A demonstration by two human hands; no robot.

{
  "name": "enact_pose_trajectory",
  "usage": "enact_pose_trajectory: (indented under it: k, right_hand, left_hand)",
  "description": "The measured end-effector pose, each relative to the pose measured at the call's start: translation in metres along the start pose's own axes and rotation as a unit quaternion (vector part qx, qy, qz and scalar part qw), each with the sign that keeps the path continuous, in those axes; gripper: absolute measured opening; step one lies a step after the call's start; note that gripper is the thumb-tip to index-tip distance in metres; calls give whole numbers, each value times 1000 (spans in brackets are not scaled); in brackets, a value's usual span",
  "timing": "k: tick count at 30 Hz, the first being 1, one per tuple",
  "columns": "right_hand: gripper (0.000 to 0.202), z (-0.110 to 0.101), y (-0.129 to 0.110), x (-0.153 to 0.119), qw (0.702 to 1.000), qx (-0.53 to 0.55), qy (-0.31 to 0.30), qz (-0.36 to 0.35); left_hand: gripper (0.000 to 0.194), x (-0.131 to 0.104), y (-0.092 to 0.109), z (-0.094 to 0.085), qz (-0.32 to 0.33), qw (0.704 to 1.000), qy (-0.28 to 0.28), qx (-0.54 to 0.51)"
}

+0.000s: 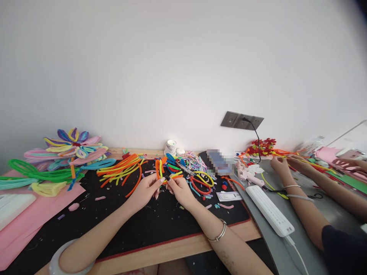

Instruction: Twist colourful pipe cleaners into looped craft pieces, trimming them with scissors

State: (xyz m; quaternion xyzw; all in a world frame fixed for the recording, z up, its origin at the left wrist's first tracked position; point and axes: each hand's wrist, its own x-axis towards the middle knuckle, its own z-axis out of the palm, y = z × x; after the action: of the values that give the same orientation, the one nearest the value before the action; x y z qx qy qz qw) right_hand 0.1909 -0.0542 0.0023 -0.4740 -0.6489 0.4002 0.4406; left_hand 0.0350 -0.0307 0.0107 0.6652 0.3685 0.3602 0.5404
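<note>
Orange and yellow fuzzy stems [160, 168] are bent into loops between my two hands, above the black mat [114, 229]. My left hand [147, 188] pinches them from the left. From the right, my right hand [179, 190] pinches the same stems, its fingertips close to those of the left. A bundle of orange and yellow stems [123, 170] lies on the mat left of my hands. To the right are a loop of yellow stem [205, 178] and a pile of short pastel pieces [196, 161].
A fuzzy-stem flower [75, 145] stands at the left on pink paper [43, 217]. Right are a pink glue gun [248, 175], a white power strip [270, 211] and a phone [220, 162]. Another person's hands [282, 168] work at the grey table. A paper cup [171, 147] stands by the wall.
</note>
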Motion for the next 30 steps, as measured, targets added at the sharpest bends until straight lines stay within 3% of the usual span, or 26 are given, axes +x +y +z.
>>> enact_pose_trajectory:
  k: [13, 21, 30]
  right_hand:
    - [37, -1, -2, 0, 999, -30, 22, 29]
    - [27, 1, -3, 3, 990, 126, -14, 58]
    - [29, 1, 6, 6, 980, 187, -21, 59]
  left_hand:
    - [33, 2, -10, -3, -11, 996, -85, 35]
    - [36, 0, -15, -6, -31, 990, -134, 34]
    - [38, -3, -12, -6, -29, 990, -126, 64]
